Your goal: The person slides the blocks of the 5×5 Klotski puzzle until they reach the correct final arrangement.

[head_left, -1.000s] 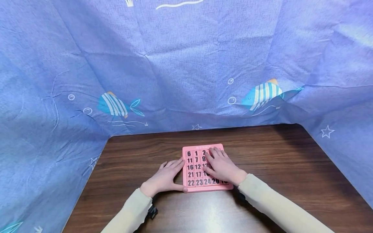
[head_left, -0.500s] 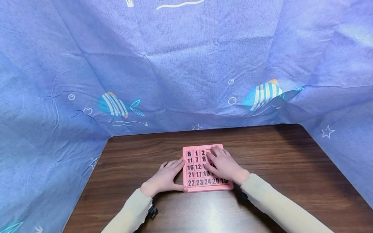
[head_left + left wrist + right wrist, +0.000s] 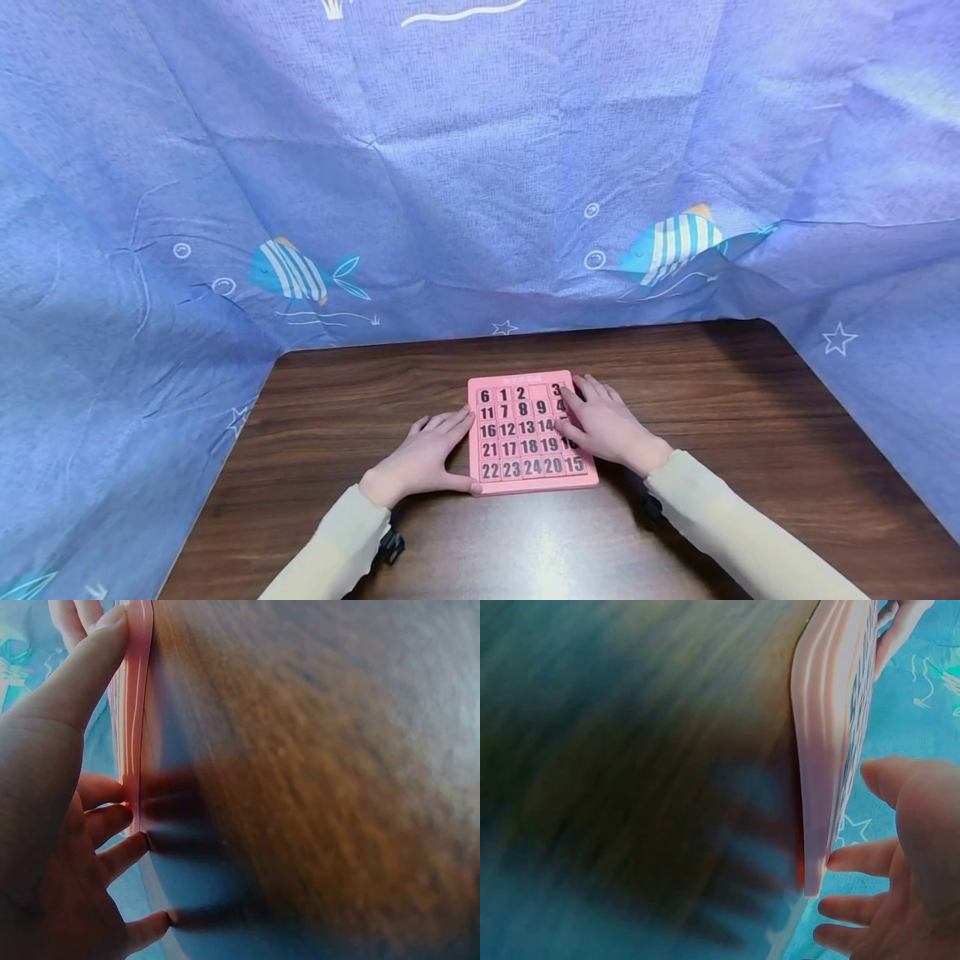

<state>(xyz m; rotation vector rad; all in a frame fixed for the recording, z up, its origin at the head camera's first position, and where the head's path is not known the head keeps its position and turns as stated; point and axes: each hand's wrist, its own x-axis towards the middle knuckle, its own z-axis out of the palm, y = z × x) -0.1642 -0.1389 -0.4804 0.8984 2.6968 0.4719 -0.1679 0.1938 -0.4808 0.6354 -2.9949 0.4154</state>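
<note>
A pink number board (image 3: 525, 488) lies flat on the wooden table, its numbered tiles in rows, with a bare pink gap in the top row between 2 and 3. My left hand (image 3: 420, 460) rests at its left side, fingertips at the upper left edge and thumb at the lower left corner. In the left wrist view, the left hand's thumb (image 3: 75, 675) touches the board's pink side (image 3: 136, 690). Over the right columns is my right hand (image 3: 611, 425), fingers extended near tiles 3 and 4. The right wrist view shows its thumb (image 3: 900, 780) raised off the board (image 3: 825, 727).
The brown wooden table (image 3: 360, 375) extends around the board on all sides. Behind it and along both sides hangs a blue cloth (image 3: 465, 183) printed with striped fish and stars. A dark wrist strap piece (image 3: 391, 546) shows under the left sleeve.
My right hand has shifted right across the board, uncovering the top-row gap and the tiles 3, 9 and others. The left hand has stayed in place.
</note>
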